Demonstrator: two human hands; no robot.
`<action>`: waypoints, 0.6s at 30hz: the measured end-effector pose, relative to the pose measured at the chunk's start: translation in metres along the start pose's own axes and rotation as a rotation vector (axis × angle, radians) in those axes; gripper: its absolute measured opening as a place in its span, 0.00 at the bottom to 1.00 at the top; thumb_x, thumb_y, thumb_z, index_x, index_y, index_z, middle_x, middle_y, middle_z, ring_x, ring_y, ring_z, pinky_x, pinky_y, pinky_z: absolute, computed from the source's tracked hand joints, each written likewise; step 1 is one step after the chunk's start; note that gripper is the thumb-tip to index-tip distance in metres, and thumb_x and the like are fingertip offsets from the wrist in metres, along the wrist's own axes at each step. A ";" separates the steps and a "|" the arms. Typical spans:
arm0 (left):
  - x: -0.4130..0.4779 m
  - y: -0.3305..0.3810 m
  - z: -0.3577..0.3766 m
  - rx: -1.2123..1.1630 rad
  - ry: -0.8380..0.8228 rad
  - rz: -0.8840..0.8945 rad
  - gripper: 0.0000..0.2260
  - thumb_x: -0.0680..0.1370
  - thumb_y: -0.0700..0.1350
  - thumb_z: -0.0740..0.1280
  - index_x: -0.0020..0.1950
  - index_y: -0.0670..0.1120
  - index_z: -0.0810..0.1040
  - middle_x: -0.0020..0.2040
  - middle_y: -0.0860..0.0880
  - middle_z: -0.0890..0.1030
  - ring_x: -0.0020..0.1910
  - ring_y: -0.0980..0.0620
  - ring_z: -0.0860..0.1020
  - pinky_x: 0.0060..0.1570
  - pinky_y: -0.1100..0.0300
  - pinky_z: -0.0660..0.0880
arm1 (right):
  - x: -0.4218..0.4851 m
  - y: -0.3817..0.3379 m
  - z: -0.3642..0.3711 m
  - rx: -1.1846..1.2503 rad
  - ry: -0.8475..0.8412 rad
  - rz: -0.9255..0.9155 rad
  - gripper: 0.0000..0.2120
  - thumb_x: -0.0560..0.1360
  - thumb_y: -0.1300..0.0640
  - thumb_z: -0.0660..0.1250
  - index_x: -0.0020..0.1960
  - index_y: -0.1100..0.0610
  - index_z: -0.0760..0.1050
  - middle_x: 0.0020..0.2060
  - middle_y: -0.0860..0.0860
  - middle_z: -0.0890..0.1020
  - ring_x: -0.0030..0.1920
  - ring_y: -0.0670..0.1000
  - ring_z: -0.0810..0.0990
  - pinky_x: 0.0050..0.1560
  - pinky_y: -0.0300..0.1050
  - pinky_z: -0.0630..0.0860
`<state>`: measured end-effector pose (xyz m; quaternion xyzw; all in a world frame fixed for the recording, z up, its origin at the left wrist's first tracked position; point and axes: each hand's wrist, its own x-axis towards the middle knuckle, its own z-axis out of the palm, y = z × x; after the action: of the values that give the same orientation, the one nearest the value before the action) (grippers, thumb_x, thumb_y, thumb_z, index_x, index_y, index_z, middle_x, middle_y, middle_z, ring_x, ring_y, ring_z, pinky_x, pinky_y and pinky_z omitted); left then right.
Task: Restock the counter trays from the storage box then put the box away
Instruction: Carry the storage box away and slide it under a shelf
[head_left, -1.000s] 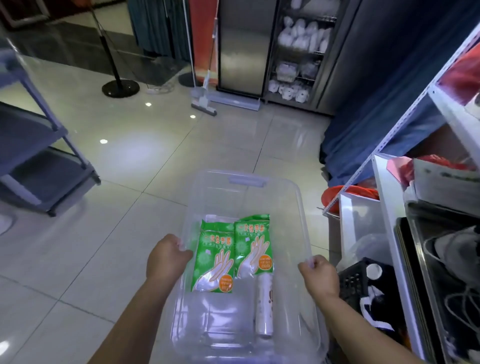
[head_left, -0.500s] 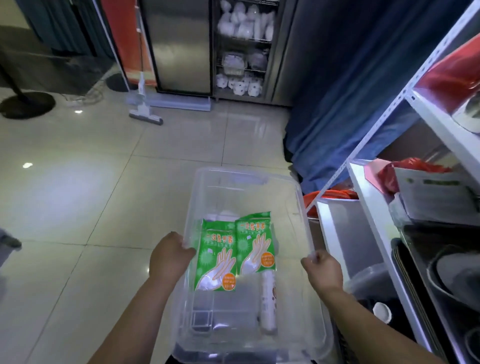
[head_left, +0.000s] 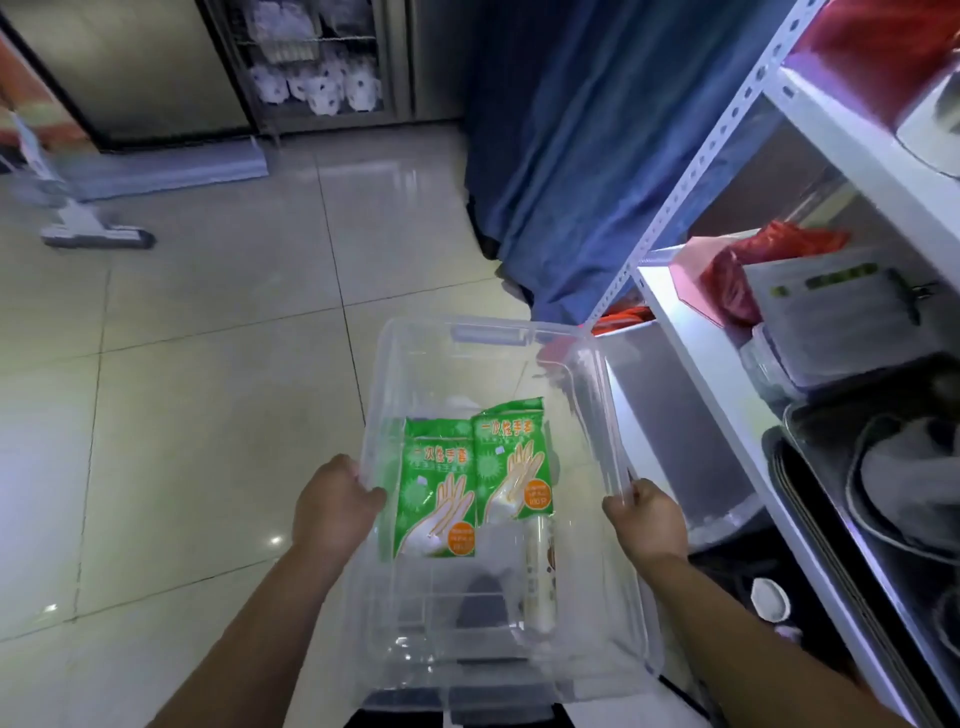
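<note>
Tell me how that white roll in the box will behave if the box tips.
The roll looks cylindrical and lies loose on the smooth floor of the box, so it will likely roll sideways. Only the glove packs touch its far end, so little would stop it. It looks light.

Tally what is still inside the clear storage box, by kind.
Green glove packets: 2
White roll: 1
Total: 3 that I can make out in the clear storage box; something pale behind the packets is too unclear to count.
</note>
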<state>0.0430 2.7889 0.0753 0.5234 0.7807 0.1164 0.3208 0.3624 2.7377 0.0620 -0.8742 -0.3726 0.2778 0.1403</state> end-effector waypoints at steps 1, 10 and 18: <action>0.010 0.005 0.011 0.017 -0.018 -0.006 0.08 0.68 0.42 0.70 0.42 0.41 0.74 0.39 0.43 0.78 0.39 0.43 0.76 0.37 0.59 0.65 | 0.016 0.002 0.004 -0.006 -0.020 0.011 0.16 0.69 0.57 0.67 0.29 0.51 0.62 0.27 0.48 0.70 0.34 0.56 0.72 0.36 0.44 0.66; 0.109 0.011 0.126 0.082 -0.158 -0.083 0.09 0.69 0.43 0.70 0.44 0.41 0.74 0.41 0.46 0.77 0.40 0.46 0.75 0.39 0.59 0.66 | 0.157 0.037 0.069 -0.089 -0.184 0.035 0.09 0.70 0.54 0.66 0.34 0.52 0.68 0.33 0.52 0.77 0.35 0.55 0.77 0.40 0.50 0.76; 0.235 -0.031 0.243 0.127 -0.367 -0.147 0.09 0.69 0.44 0.71 0.44 0.41 0.75 0.41 0.44 0.80 0.41 0.44 0.78 0.38 0.58 0.67 | 0.262 0.074 0.182 -0.190 -0.219 0.078 0.09 0.73 0.55 0.65 0.38 0.57 0.68 0.33 0.55 0.75 0.36 0.57 0.76 0.35 0.46 0.71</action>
<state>0.1135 2.9478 -0.2156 0.4968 0.7509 -0.0541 0.4318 0.4461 2.8852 -0.2181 -0.8619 -0.3761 0.3401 0.0046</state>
